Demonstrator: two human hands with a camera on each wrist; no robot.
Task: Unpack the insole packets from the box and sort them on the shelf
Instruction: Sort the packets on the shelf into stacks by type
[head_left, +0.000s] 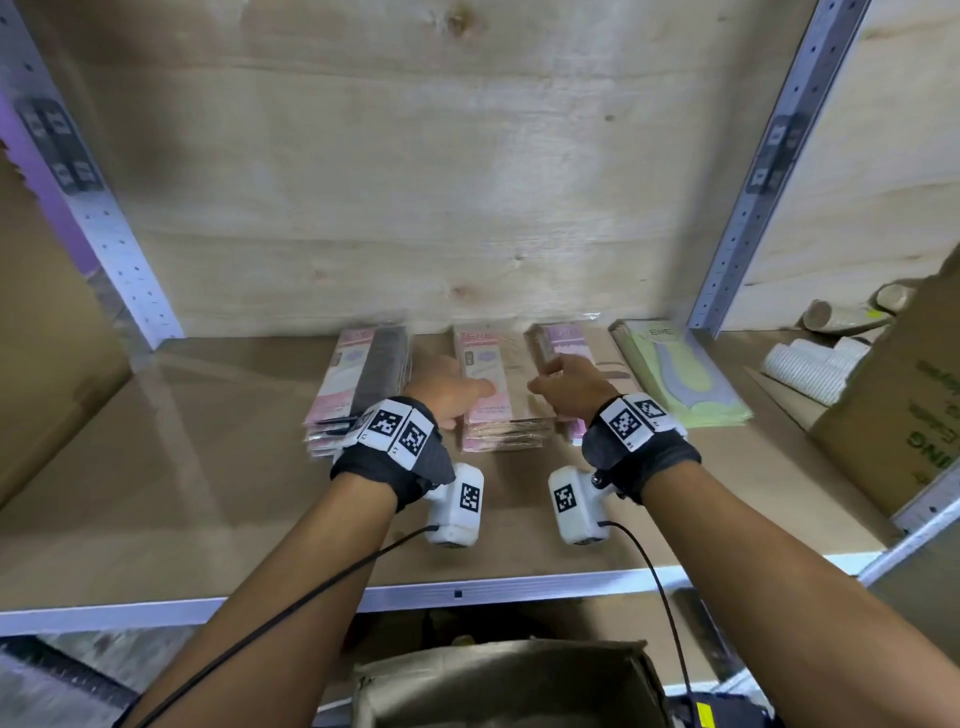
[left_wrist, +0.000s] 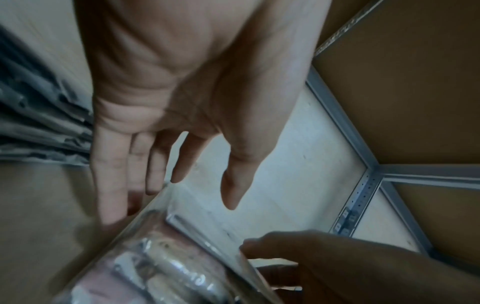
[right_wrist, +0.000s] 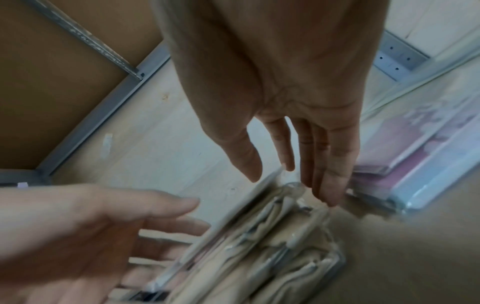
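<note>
Several stacks of insole packets lie at the back of the shelf (head_left: 208, 493): a pink-and-dark stack (head_left: 358, 384), a beige stack (head_left: 504, 421), a purple stack (head_left: 563, 340) and a green stack (head_left: 680, 374). My left hand (head_left: 457, 395) and right hand (head_left: 561, 384) flank the beige stack with straight fingers and hold nothing. In the left wrist view the left hand (left_wrist: 176, 197) reaches the beige stack (left_wrist: 161, 267) at its side. In the right wrist view the right fingertips (right_wrist: 330, 195) touch the far corner of the beige stack (right_wrist: 259, 246). The open cardboard box (head_left: 509, 686) stands below the shelf.
A green-printed cardboard box (head_left: 904, 405) and white rolls (head_left: 810, 374) fill the shelf's right end. Another carton (head_left: 47, 364) stands at the left. Perforated metal uprights (head_left: 753, 208) frame the bay. Bare shelf board stretches in front and to the left of the stacks.
</note>
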